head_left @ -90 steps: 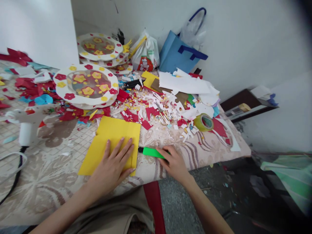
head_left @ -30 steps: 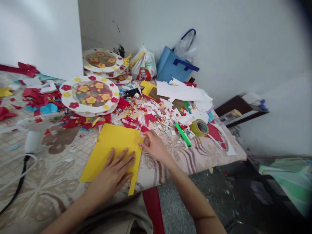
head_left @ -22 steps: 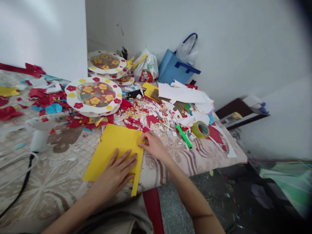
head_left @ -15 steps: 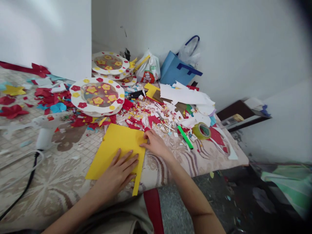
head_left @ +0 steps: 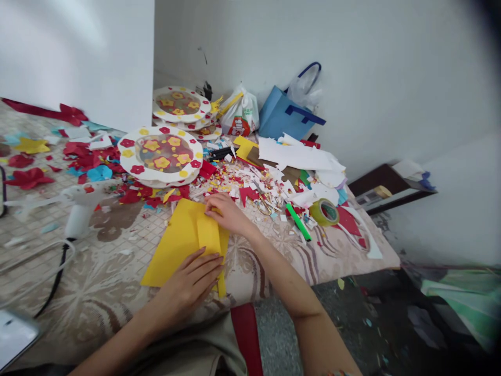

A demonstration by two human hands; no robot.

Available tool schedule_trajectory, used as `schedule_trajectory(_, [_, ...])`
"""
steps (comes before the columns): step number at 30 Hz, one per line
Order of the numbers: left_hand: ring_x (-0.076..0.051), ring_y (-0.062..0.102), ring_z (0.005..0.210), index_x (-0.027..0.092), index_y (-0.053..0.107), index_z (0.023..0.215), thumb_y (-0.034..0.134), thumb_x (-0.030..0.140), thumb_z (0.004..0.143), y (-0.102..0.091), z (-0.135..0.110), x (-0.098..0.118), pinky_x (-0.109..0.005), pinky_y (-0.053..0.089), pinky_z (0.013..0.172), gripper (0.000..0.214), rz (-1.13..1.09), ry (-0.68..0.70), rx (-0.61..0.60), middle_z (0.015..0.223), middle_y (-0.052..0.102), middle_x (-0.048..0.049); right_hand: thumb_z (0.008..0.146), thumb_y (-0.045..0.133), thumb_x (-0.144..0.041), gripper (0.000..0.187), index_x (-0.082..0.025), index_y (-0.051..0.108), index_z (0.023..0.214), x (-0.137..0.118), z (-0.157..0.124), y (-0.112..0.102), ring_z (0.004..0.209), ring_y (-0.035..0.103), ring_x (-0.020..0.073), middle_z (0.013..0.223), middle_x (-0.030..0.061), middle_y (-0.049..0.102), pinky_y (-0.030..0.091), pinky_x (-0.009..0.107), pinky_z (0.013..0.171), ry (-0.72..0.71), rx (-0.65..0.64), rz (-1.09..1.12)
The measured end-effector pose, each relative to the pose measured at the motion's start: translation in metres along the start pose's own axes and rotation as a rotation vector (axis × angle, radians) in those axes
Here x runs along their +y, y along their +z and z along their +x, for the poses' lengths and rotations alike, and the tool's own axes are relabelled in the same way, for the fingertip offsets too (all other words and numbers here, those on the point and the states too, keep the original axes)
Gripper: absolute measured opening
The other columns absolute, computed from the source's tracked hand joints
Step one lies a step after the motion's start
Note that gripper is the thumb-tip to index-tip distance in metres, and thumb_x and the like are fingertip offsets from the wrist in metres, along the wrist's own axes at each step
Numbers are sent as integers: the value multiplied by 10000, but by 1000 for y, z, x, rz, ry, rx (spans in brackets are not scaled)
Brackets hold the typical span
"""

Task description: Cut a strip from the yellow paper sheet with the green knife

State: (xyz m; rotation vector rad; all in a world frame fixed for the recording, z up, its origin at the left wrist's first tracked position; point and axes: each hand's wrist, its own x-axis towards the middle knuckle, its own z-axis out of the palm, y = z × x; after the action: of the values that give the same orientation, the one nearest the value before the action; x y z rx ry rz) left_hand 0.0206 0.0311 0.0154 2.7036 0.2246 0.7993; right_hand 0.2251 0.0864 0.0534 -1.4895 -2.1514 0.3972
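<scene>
A yellow sheet of paper (head_left: 172, 245) lies on the patterned cloth in front of me. Over its right part stands a lighter yellow strip (head_left: 209, 235); I cannot tell if it is a folded edge or a loose piece. My right hand (head_left: 225, 211) pinches the top end of this strip, thumb and fingers together. Flat across the lower part of the sheet and strip rests my left hand (head_left: 191, 277), its fingers stretched out. A narrow yellow end (head_left: 222, 287) pokes out below the left fingertips.
Left stand a white glue gun (head_left: 80, 209) with cord and a phone (head_left: 15, 334). Flowered white discs (head_left: 129, 141), paper scraps (head_left: 235, 177), scissors (head_left: 266, 206), a green marker (head_left: 298, 222) and a tape roll (head_left: 324, 212) lie beyond. A blue bag (head_left: 284, 115) stands behind.
My right hand has moved left from the sheet's right edge, bringing the strip over the sheet. My left hand stays nearly in place. A phone now shows at the lower left.
</scene>
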Motion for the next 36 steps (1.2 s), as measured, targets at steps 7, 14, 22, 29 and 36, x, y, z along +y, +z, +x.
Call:
schedule_trajectory(7, [-187, 564, 1118, 138, 604, 1094, 439, 93, 887, 1, 0, 1, -376, 420, 1018, 269, -14, 31, 47, 1118, 669, -75, 853, 548, -162, 88, -192, 528, 773, -4, 11, 15, 887, 505, 179, 834, 26, 585, 369, 322, 894, -55, -23, -51])
schedule_trajectory(14, [-182, 573, 1084, 127, 572, 1141, 453, 77, 880, -2, -6, 4, -367, 437, 993, 291, -71, 67, 84, 1128, 664, -76, 848, 537, -221, 53, -203, 572, 813, 26, -32, -46, 772, 553, 170, 826, 26, 585, 437, 294, 704, 184, 267, 67])
schedule_trajectory(22, [-172, 602, 1017, 128, 586, 1100, 492, 95, 872, -12, -2, 10, -324, 469, 932, 248, -85, 78, 146, 1049, 692, -74, 714, 625, -185, 27, -175, 600, 717, 130, -114, -168, 648, 519, 159, 677, 2, 570, 412, 323, 673, 649, 984, -108])
schedule_trajectory(29, [-184, 594, 1049, 121, 584, 1110, 504, 54, 832, -15, -29, 19, -332, 498, 920, 297, -184, -11, 199, 1066, 680, -102, 775, 613, -250, 84, -171, 593, 796, 91, -116, -144, 702, 507, 152, 744, 17, 547, 399, 308, 697, 515, 1208, -85])
schedule_trajectory(36, [-150, 651, 925, 227, 638, 1038, 550, 61, 778, -73, -111, 29, -236, 540, 824, 321, 21, -389, 337, 986, 708, -14, 705, 711, -394, 254, -213, 557, 792, 37, -85, -70, 512, 490, 112, 643, -38, 540, 386, 238, 482, 328, 1003, 647])
